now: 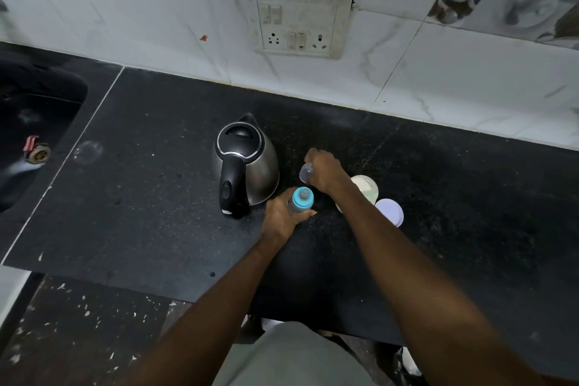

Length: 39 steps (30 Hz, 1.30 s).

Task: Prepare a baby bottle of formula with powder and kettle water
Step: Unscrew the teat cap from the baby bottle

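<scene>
A baby bottle [302,199] with a blue collar and grey teat stands upright on the black counter [156,197], and my left hand [282,216] grips its body. My right hand [322,171] holds the bottle's clear cap [306,172] just above and behind the bottle. A steel kettle [247,163] with a black lid and handle stands to the left of the bottle. Partly hidden behind my right forearm is an open formula powder tin [366,189]. Its pale lilac lid [390,211] lies next to it on the right.
A dark sink [34,135] with a drain lies at the far left. A wall socket panel [297,25] sits on the white tiled wall behind the counter. The counter's front edge runs just below my forearms.
</scene>
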Available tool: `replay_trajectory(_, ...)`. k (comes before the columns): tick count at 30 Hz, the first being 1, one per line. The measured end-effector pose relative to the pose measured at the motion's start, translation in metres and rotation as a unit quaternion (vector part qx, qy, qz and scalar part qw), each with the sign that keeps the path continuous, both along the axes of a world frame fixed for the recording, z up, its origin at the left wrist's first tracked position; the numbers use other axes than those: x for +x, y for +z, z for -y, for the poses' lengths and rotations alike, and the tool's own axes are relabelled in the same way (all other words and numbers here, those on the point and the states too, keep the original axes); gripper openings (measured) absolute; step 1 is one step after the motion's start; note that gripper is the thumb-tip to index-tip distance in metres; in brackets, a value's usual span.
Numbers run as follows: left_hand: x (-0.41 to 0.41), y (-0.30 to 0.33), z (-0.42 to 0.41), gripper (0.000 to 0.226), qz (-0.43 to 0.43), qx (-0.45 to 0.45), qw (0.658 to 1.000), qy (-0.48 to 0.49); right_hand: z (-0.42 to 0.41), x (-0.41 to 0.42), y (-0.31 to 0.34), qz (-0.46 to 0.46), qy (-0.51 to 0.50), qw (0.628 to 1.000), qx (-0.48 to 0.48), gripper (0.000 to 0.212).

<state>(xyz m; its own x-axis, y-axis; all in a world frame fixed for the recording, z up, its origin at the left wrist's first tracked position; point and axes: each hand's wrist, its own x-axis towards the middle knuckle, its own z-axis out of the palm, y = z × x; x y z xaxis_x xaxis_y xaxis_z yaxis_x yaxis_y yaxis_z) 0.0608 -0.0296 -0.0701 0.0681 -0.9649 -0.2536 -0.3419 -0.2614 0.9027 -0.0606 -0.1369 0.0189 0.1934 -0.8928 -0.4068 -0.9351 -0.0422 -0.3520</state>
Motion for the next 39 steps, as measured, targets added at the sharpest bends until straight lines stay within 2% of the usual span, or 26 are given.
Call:
replay_trajectory(4,0.003,0.002,0.001,0.064,0.001,0.015,1.0,-0.015,-0.001,0.001,-0.015,-0.007,0.013,1.0,0.001,0.048)
replay_trajectory(12,0.005,0.002,0.001,0.066,0.005,0.009,1.0,-0.027,0.001,-0.007,-0.016,-0.034,0.026,0.998,0.045,0.079)
replay_trajectory(14,0.006,0.0,0.002,0.066,0.011,0.012,0.999,-0.033,0.002,-0.013,-0.009,-0.017,0.021,0.999,0.042,0.072)
replay_trajectory(19,0.005,0.004,0.002,0.068,0.012,0.017,0.999,-0.039,-0.009,-0.02,0.025,0.068,-0.027,0.997,0.032,0.036)
replay_trajectory(22,0.005,0.004,-0.001,0.064,0.008,0.006,0.999,-0.035,-0.03,-0.01,0.044,0.078,-0.052,0.995,0.026,0.044)
replay_trajectory(25,0.006,-0.002,-0.004,0.06,-0.005,0.009,1.0,-0.028,-0.05,0.003,0.043,-0.037,-0.003,0.999,0.026,0.06)
replay_trajectory(28,0.006,-0.001,-0.008,0.047,-0.017,0.014,1.0,-0.021,-0.067,0.015,0.038,-0.077,0.01,0.997,0.029,0.048)
replay_trajectory(32,0.004,0.006,-0.012,0.022,-0.023,0.009,1.0,-0.007,-0.082,0.024,0.028,-0.074,0.007,0.997,-0.016,0.048)
replay_trajectory(36,0.003,0.01,-0.01,0.026,-0.029,0.023,0.999,-0.007,-0.081,0.019,0.02,-0.034,-0.001,0.999,-0.001,0.039)
replay_trajectory(39,0.005,0.012,-0.008,0.02,-0.039,0.025,0.999,-0.021,-0.078,0.01,0.02,-0.018,0.034,0.999,-0.01,0.025)
